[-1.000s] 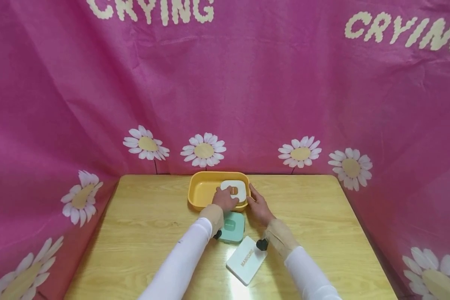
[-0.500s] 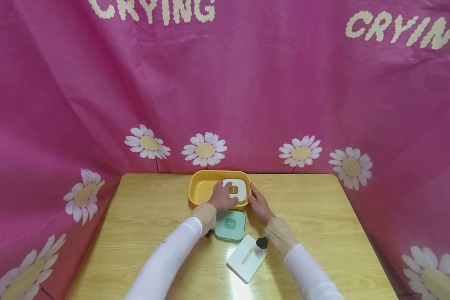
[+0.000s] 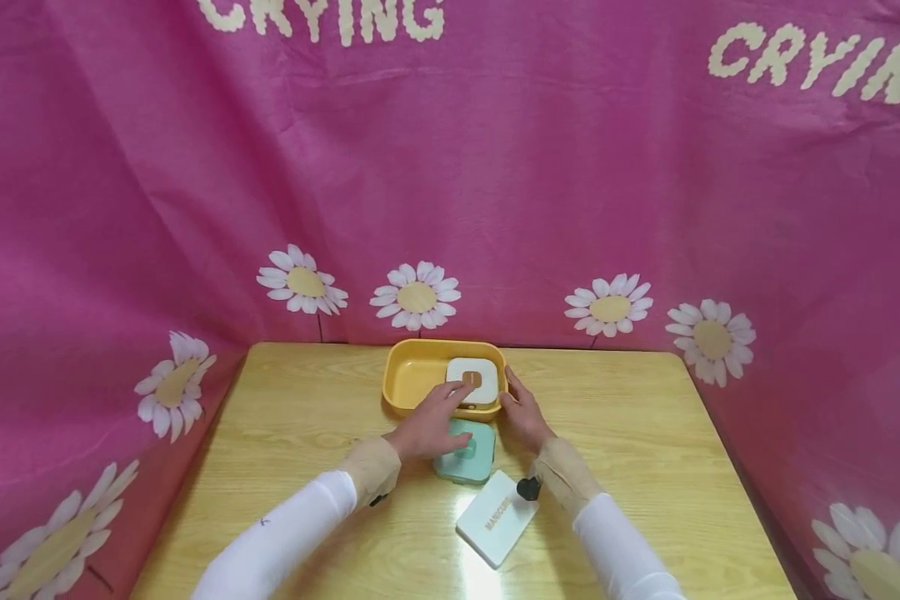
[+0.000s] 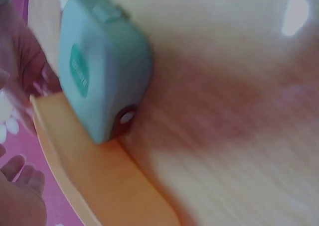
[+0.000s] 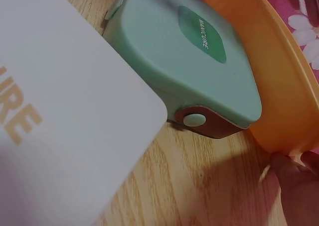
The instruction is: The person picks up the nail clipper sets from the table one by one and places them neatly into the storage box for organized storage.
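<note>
A small white case with a brown clasp [image 3: 472, 377] lies in the right half of a yellow tray [image 3: 408, 387]. My left hand [image 3: 433, 418] hovers with straight fingers over the tray's front rim and the mint green case [image 3: 467, 454], its fingertips just short of the white case, holding nothing. My right hand [image 3: 522, 407] rests flat against the tray's right front corner. In the right wrist view its fingertips [image 5: 291, 169] touch the tray wall [image 5: 271, 76] beside the green case [image 5: 189, 52]. The left wrist view shows the green case [image 4: 99, 71] against the tray [image 4: 99, 181].
A flat white case with brown lettering [image 3: 497, 517] lies on the wooden table [image 3: 645, 450] near the front, beside the right wrist; it fills the left of the right wrist view [image 5: 60, 111]. Pink daisy-print cloth [image 3: 495, 167] walls the table on three sides.
My left hand has let go of the white case in the tray and drawn back toward me over the green case, and its arm swung left. My right hand stayed by the tray.
</note>
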`<state>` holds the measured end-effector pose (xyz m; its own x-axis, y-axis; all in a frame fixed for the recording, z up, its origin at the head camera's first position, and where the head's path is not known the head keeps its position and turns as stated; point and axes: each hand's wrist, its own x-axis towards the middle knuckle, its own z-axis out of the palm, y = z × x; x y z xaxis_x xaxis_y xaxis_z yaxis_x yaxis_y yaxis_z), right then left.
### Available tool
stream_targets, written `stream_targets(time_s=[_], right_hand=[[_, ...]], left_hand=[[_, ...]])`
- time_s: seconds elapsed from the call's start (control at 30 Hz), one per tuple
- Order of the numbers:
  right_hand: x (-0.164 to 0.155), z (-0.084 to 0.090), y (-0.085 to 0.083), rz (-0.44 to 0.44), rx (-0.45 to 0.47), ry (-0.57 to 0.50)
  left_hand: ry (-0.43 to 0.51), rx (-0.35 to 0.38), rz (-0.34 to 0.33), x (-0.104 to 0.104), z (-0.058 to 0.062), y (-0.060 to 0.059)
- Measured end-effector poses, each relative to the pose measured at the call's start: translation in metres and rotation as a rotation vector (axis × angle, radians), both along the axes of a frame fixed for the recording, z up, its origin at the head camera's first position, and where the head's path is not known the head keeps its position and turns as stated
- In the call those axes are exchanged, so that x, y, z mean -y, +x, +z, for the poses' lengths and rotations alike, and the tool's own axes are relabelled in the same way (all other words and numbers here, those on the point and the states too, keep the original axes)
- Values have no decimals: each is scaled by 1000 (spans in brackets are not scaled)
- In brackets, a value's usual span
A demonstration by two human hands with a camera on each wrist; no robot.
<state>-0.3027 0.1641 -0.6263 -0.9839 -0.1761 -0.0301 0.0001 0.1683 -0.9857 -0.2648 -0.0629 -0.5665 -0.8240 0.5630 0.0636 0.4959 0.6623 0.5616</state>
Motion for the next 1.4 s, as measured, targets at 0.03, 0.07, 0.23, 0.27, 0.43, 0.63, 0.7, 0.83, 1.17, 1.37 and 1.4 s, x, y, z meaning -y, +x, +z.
stream_targets(time_s=[0.03,0.07,0.23,0.27,0.43,0.63,0.7,0.83,1.17,1.37,1.4], right_hand=[[0,0,0,3,-5,-5],[0,0,0,10,-7,-21],[1,1,2,18,-23,40],[0,1,2,16,-26,69],[-1,5,1,4,-34,140],[-1,9,0,15,-36,114],[-2,9,0,26,-39,113],[-2,6,2,36,-36,70],[-3,-6,3,97,-51,-148],[-5,-4,7,106,-120,-108],[-5,-3,7,100,-105,-99]], left_hand=[[-13,4,-14,1,-1,4],[-38,2,-27,1,-3,8],[-205,-64,-64,3,-12,27],[-223,-83,-62,2,-14,30],[-146,-153,-81,0,-19,44],[-133,-231,-151,0,-26,45],[-150,-234,-161,0,-29,43],[-192,-218,-186,2,-36,41],[-240,-120,-129,5,-46,36],[-260,-80,-128,3,-47,33],[-262,-83,-129,2,-47,32]])
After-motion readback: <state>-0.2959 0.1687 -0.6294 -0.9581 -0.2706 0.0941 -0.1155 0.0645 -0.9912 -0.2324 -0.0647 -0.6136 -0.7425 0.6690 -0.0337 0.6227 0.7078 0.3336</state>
